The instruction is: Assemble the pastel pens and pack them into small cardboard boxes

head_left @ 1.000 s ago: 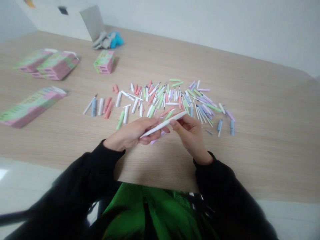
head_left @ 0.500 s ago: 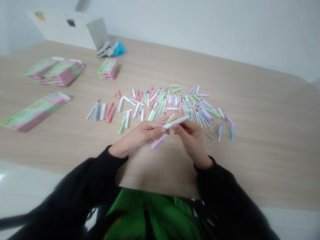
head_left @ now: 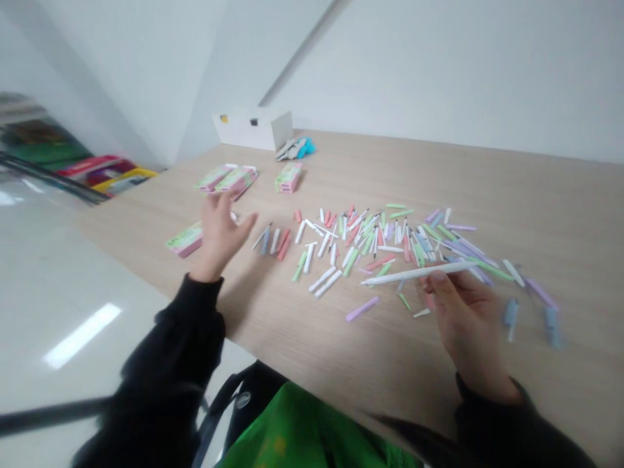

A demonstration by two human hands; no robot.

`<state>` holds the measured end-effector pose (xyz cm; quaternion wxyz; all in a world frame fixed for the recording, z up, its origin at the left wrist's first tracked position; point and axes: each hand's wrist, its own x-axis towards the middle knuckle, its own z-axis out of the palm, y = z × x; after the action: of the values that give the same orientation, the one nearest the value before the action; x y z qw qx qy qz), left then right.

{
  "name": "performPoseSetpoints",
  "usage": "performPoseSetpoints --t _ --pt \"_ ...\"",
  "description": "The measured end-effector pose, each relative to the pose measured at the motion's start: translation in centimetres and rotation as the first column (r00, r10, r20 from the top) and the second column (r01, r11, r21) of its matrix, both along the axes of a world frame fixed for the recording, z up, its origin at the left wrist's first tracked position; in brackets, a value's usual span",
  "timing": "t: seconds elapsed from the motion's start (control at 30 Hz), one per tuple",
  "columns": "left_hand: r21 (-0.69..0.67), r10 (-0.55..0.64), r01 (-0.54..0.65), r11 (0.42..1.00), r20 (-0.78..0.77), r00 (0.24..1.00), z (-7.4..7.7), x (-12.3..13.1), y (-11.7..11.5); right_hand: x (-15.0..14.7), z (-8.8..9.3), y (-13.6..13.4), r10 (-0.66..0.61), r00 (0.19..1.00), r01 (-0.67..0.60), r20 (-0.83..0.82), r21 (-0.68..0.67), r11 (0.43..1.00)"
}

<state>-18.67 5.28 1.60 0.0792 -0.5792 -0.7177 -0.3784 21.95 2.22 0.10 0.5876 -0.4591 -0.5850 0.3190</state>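
Observation:
My right hand [head_left: 463, 318] pinches a long white pen [head_left: 419, 273] near its right end, holding it level just above the wooden table [head_left: 536, 195]. My left hand [head_left: 219, 231] is stretched out to the left with fingers spread and nothing in it, hovering near a pink and green box [head_left: 184, 239] at the table's left edge. A scatter of pen parts [head_left: 380, 240] in white, pink, green, purple and blue lies between the hands. A loose purple cap [head_left: 361, 309] lies near the front edge.
Further pink and green boxes [head_left: 227, 178] and a single one [head_left: 288, 177] lie at the back left. A white box [head_left: 253, 128] and a grey and blue cloth [head_left: 296, 148] sit by the wall. Coloured trays [head_left: 107, 175] stand on the floor at left.
My left hand has let go of the white pen and swung out left toward the box, opening. My right hand keeps the pen. The view has turned left.

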Motion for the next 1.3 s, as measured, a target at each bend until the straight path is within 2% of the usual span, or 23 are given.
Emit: performPoseSetpoints --t 0.03,0.07,0.1,0.13,0.2,0.3,0.4,0.5,0.57,0.67,0.77,0.87,0.93,1.1,1.2,1.3 --pt "-0.077 0.151 -0.154 0.985 -0.053 0.987 -0.3 -3.1 0.3 0.0 0.2 -0.2 -0.012 1.0 0.012 0.019 -0.004 1.0" --pt "-0.185 0.258 -0.269 0.945 -0.082 0.963 -0.7 -5.8 0.4 -0.1 0.4 -0.3 -0.018 0.999 0.018 0.035 -0.007 1.0" --pt "-0.324 0.303 -0.318 0.891 -0.096 0.948 -1.2 -8.1 0.5 -0.2 0.5 -0.5 -0.015 0.998 0.016 0.057 -0.005 1.0" --pt "-0.383 0.326 -0.332 0.862 -0.084 0.942 -1.7 -9.9 0.5 -0.4 0.6 -0.6 -0.004 0.995 0.003 0.095 0.008 1.0" --pt "-0.427 0.305 -0.302 0.852 -0.065 0.95 -2.7 -12.1 0.2 -0.5 0.6 -0.7 0.022 0.986 -0.028 0.165 0.036 0.999" --pt "-0.342 0.206 -0.211 0.916 -0.051 0.977 -3.7 -12.6 -0.8 -0.6 0.8 -0.5 0.039 0.985 -0.048 0.165 0.049 0.998" --pt "-0.171 0.028 -0.04 0.984 -0.073 0.997 -3.8 -10.6 -2.4 -0.9 2.0 -0.5 0.045 0.995 -0.052 0.088 0.076 0.996" --pt "-0.044 -0.137 0.133 0.99 -0.132 0.982 -2.8 -6.5 -4.5 -2.2 4.4 -1.2 0.077 0.996 -0.083 0.046 0.139 0.987" --pt "0.048 -0.22 0.228 0.973 -0.13 0.967 -1.8 -3.2 -6.1 -3.4 6.4 -2.0 0.108 0.994 -0.111 0.028 0.215 0.97" --pt "0.139 -0.381 0.393 0.909 -0.104 0.919 -0.6 1.6 -8.2 -5.2 9.5 -3.6 0.134 0.991 -0.129 0.015 0.38 0.916" --pt "0.196 -0.491 0.494 0.847 -0.068 0.869 -0.5 4.7 -9.4 -6.3 11.6 -4.8 0.123 0.987 -0.156 0.103 0.446 0.881" --pt "0.248 -0.51 0.508 0.825 -0.062 0.858 -1.1 5.9 -9.9 -6.4 12.3 -5.2 0.194 0.934 -0.311 0.3 0.421 0.852" --pt "0.266 -0.495 0.497 0.826 -0.078 0.865 -1.6 6.1 -10.1 -6.2 12.3 -5.2 0.241 0.902 -0.385 0.358 0.416 0.824" --pt "0.22 -0.486 0.496 0.84 -0.101 0.868 -1.6 6.3 -10.8 -6.1 13.4 -5.6 0.254 0.885 -0.412 0.39 0.4 0.819" --pt "0.22 -0.503 0.516 0.828 -0.116 0.856 -1.2 6.8 -11.2 -6.4 14.5 -6.0 0.277 0.855 -0.468 0.438 0.422 0.777" --pt "0.22 -0.493 0.505 0.835 -0.111 0.863 -1.0 7.2 -11.6 -6.4 14.6 -6.1 0.306 0.808 -0.516 0.503 0.354 0.78"
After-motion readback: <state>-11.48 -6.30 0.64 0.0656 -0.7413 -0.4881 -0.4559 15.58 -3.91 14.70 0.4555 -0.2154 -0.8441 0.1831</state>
